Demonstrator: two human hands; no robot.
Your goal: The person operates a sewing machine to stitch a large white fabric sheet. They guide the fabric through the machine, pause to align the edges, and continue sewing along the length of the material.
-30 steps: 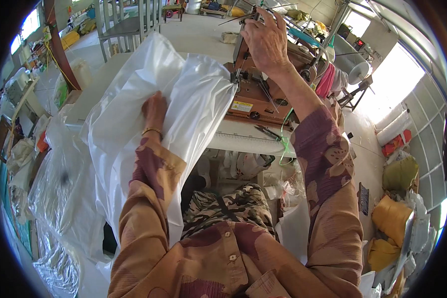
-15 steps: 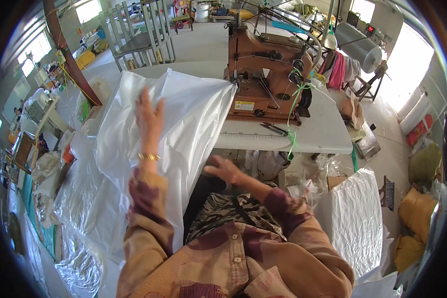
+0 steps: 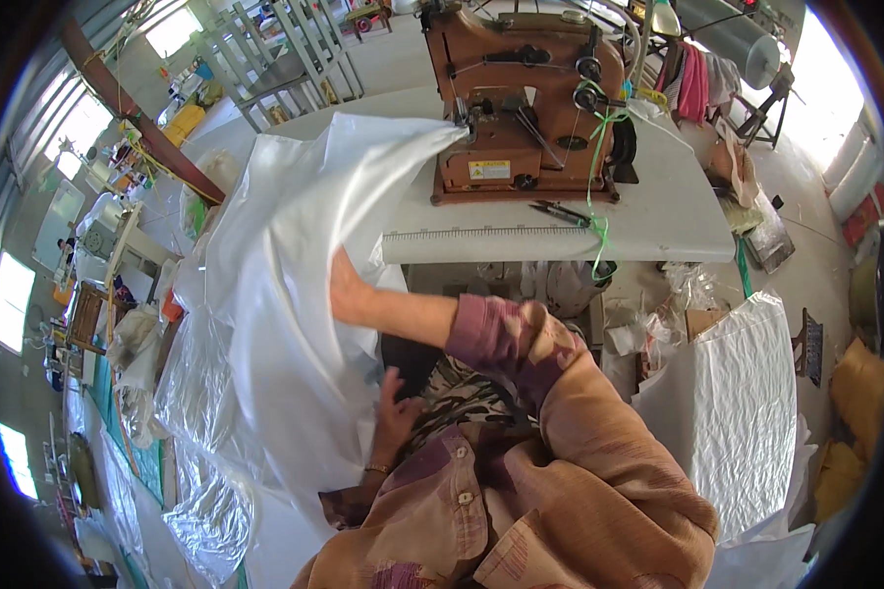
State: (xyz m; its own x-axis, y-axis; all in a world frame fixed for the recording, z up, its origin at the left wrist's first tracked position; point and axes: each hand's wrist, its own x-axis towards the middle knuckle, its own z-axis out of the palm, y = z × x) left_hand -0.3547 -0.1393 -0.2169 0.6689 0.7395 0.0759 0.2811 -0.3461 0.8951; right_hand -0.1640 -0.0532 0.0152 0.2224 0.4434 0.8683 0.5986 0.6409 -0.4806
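Note:
A large white glossy plastic sheet (image 3: 295, 285) drapes over the left of the table and hangs down toward my lap. One pulled-out corner of it reaches the needle area of a brown sewing machine (image 3: 530, 108). My right hand (image 3: 349, 290) reaches leftward across me to the sheet's near edge; the sheet hides its fingers, so their grip does not show. Lower down, beside my camouflage-patterned lap, my left hand (image 3: 395, 417) has its fingers apart next to the sheet's edge, with nothing seen in it. Part of my left forearm is behind the sheet.
On the white table (image 3: 668, 231) lie dark thread snips (image 3: 560, 213) near a printed ruler scale. Green string (image 3: 599, 236) hangs from the machine. A stack of silvery-white sheets (image 3: 742, 412) stands at right; crumpled plastic (image 3: 206, 393) lies at left. A grey chair (image 3: 285, 74) stands behind.
My right hand has moved left and up to the sheet. My left hand has left the sheet's top and come down to my lap. The sheet's near edge has lifted and folded over.

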